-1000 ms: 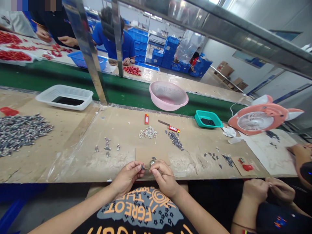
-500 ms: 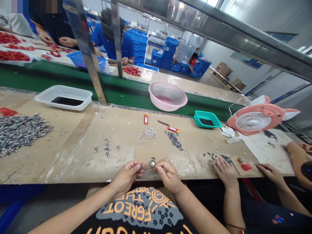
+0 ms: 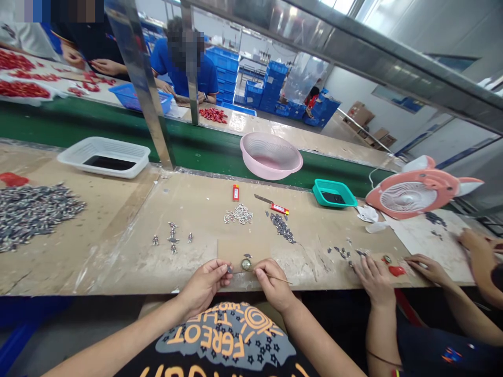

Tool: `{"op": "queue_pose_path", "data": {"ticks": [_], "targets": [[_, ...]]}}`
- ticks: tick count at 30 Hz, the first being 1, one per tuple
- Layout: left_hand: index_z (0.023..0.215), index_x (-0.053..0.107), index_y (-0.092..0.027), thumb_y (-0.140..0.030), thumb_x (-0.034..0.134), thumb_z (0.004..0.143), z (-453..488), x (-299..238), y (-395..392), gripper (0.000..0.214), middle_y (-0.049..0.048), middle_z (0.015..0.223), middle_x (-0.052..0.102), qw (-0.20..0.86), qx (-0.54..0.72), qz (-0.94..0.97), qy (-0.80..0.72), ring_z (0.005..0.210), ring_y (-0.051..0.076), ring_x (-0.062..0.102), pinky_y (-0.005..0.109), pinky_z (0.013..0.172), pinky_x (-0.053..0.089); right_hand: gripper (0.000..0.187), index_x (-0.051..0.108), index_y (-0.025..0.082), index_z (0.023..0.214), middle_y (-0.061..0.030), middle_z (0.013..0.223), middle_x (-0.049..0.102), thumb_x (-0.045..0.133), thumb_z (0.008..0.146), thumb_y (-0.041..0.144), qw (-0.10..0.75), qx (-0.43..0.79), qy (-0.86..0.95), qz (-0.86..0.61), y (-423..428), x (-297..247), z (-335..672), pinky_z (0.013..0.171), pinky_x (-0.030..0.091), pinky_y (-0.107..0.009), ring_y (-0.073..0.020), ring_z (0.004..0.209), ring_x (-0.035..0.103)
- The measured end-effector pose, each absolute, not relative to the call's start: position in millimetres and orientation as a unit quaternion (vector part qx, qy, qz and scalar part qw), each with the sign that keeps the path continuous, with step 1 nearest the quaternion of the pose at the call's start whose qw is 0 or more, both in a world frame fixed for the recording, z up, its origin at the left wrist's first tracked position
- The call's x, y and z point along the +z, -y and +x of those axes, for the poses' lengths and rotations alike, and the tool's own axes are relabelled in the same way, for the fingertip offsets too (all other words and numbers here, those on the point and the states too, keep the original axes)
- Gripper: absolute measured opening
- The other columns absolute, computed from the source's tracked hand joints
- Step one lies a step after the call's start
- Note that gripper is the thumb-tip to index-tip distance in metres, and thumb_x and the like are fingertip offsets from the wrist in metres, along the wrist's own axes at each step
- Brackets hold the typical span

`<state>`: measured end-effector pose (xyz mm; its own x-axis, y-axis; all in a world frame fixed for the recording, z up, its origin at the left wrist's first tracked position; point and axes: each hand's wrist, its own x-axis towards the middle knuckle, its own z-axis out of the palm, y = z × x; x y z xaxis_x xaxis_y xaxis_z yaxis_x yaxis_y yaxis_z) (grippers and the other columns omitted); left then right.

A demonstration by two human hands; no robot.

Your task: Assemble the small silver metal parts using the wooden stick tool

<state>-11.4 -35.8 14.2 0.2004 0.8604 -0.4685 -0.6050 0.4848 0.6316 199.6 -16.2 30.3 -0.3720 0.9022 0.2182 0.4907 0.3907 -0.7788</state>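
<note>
Round metal charm (image 3: 246,264) sat within easy reach on cardboard (image 3: 236,252), right fingers (image 3: 261,276) pinching a slender pick (image 3: 282,280), left fingers (image 3: 221,270) clenching a tiny metal part (image 3: 229,269).

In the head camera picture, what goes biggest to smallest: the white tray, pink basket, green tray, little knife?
1. White plastic tray and pink plastic basket: too close to rank. The tray looks wider, the basket deeper.
2. Green plastic tray
3. Utility knife

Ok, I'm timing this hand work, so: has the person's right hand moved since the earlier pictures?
Yes, the right hand has shifted rightward, farther from the red lighter lying above it.
</note>
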Motion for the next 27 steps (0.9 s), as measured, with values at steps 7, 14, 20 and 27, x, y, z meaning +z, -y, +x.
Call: {"op": "queue_pose_path", "data": {"ticks": [7, 14, 20, 27], "targets": [[0.084, 0.066, -0.014, -0.024, 0.074, 0.071, -11.5, 8.8, 35.4, 0.019, 0.0021, 0.075, 0.065, 0.763, 0.483, 0.166, -0.395, 0.066, 0.011, 0.060, 0.023, 0.064, 0.047, 0.015, 0.056, 0.020, 0.086, -0.0039, 0.082, 0.058, 0.042, 0.091, 0.022, 0.361, 0.370, 0.763, -0.387, 23.5, 54.7, 183.5, 0.078, 0.043, -0.033, -0.0169, 0.082, 0.054], [0.083, 0.066, -0.014, -0.024, 0.074, 0.071, -12.1, 7.8, 36.4, 0.018, 0.0020, 0.069, 0.065, 0.768, 0.479, 0.172, -0.389, 0.065, 0.012, 0.060, 0.023, 0.063, 0.047, 0.016, 0.057, 0.020, 0.086, -0.0036, 0.081, 0.058, 0.042, 0.091, 0.021, 0.355, 0.357, 0.780, -0.372, 20.3, 54.6, 172.0, 0.081, 0.043, -0.034, -0.0162, 0.080, 0.054], [0.083, 0.065, -0.013, -0.024, 0.074, 0.071, -12.3, 8.6, 35.6, 0.018, 0.0023, 0.070, 0.065, 0.767, 0.480, 0.169, -0.390, 0.065, 0.012, 0.060, 0.023, 0.063, 0.047, 0.016, 0.056, 0.020, 0.085, -0.0035, 0.080, 0.058, 0.042, 0.092, 0.022, 0.347, 0.351, 0.784, -0.377, 19.3, 53.9, 171.7, 0.080, 0.043, -0.033, -0.0162, 0.080, 0.054], [0.082, 0.065, -0.014, -0.022, 0.073, 0.072, -11.2, 8.0, 35.8, 0.015, 0.0018, 0.070, 0.064, 0.767, 0.478, 0.174, -0.391, 0.065, 0.012, 0.060, 0.022, 0.063, 0.047, 0.016, 0.056, 0.020, 0.084, -0.0035, 0.079, 0.057, 0.041, 0.092, 0.021, 0.346, 0.355, 0.780, -0.382, 20.1, 55.4, 173.2, 0.080, 0.043, -0.033, -0.0161, 0.079, 0.053]]}}
